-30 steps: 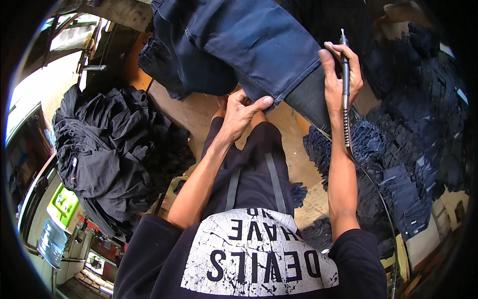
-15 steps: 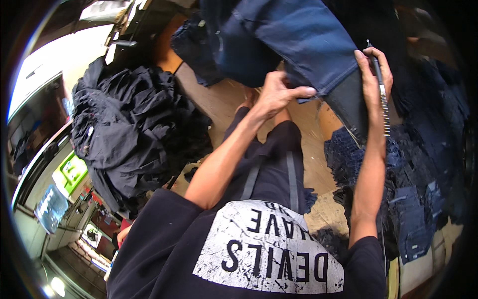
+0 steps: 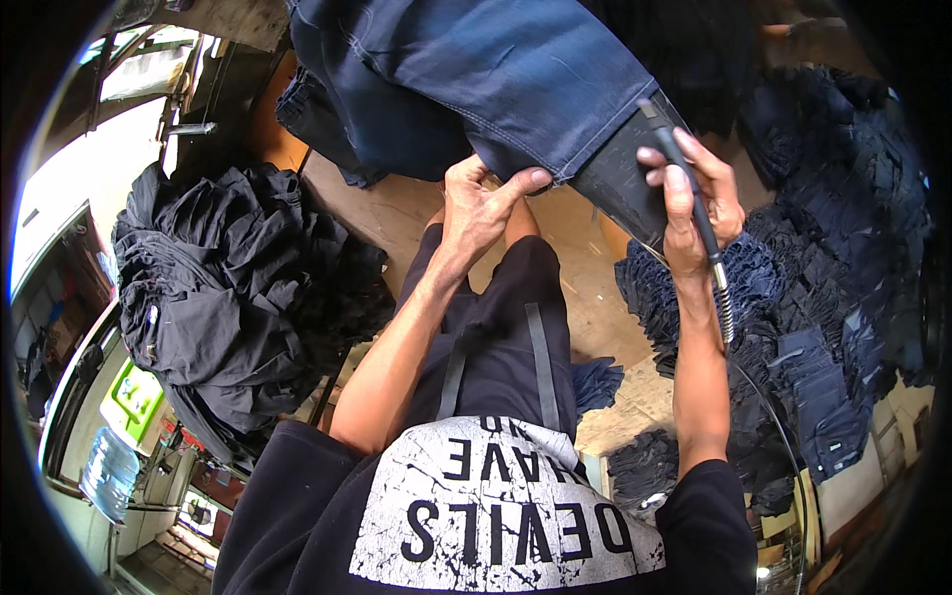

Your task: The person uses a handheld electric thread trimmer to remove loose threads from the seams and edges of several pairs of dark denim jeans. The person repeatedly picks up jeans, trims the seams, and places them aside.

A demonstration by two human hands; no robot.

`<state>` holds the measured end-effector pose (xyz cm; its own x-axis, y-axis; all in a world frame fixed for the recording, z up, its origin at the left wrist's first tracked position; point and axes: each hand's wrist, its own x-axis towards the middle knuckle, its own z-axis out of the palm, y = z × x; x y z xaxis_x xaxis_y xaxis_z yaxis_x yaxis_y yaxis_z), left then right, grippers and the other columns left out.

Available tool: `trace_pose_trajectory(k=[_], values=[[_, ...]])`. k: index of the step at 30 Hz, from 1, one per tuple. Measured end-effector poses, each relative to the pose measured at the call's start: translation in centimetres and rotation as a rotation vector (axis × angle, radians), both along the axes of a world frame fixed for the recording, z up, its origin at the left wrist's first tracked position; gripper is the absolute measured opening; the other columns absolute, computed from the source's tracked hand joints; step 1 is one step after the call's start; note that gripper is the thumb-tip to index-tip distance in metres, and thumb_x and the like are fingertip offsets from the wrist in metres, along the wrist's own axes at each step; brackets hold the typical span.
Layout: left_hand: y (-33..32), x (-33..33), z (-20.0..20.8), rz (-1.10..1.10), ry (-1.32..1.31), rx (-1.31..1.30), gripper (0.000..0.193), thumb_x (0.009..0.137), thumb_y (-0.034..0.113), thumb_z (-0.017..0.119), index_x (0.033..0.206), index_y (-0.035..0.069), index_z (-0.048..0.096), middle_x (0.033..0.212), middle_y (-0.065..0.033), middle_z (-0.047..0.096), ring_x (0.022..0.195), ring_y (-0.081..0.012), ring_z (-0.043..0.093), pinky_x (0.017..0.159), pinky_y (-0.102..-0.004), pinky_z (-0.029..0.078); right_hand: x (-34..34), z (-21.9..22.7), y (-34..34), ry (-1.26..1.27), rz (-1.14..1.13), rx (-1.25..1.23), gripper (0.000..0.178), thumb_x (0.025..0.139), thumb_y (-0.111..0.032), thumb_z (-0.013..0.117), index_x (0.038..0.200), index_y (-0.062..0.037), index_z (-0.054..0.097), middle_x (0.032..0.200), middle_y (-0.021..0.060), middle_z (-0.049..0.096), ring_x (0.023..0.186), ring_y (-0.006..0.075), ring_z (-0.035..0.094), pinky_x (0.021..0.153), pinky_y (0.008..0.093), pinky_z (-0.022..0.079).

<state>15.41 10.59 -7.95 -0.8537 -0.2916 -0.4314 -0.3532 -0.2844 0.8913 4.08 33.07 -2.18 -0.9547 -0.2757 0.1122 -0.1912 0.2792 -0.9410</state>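
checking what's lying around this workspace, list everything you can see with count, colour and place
garment: one, dark blue, upper middle
board: one, black, at the garment's right end
pen-shaped tool: one, black, in the right hand
cable: one, dark, trailing from the tool
fabric pile: one, black, left
stacked cloth: too many to count, dark blue and black, right
orange panel: one, orange, upper left
tray-like item: one, green, lower left
bottle: one, clear bluish, lower left
shirt: one, black with white print, bottom
hands: two, bare; left at the garment's edge, right around the tool
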Motion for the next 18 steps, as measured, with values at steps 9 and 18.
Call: trace_pose_trajectory(k=[9, 18], values=[[1.3, 0.4, -0.7, 0.118, 0.023, -0.017, 0.022, 0.094, 0.004, 0.089, 0.113, 0.000, 0.080, 0.107, -0.0037, 0.083, 0.095, -0.0102, 0.073, 0.085, -0.0288, 0.058, -0.7, -0.7, 0.5, 0.342, 0.350, 0.053, 0.026, 0.081, 0.000, 0.079, 0.106, 0.0050, 0.082, 0.102, 0.0182, 0.084, 0.108, 0.0358, 0.083, 0.106, 0.0538, 0.064], [1.2, 0.1, -1.9, 0.117, 0.061, -0.185, 0.018, 0.089, -0.003, 0.089, 0.105, -0.003, 0.082, 0.097, -0.0045, 0.083, 0.088, -0.0099, 0.073, 0.079, -0.0282, 0.057, -0.7, -0.9, 0.5, 0.300, 0.408, 0.073, 0.029, 0.073, 0.002, 0.080, 0.102, 0.0024, 0.083, 0.099, 0.0168, 0.084, 0.110, 0.0351, 0.083, 0.109, 0.0553, 0.062]])
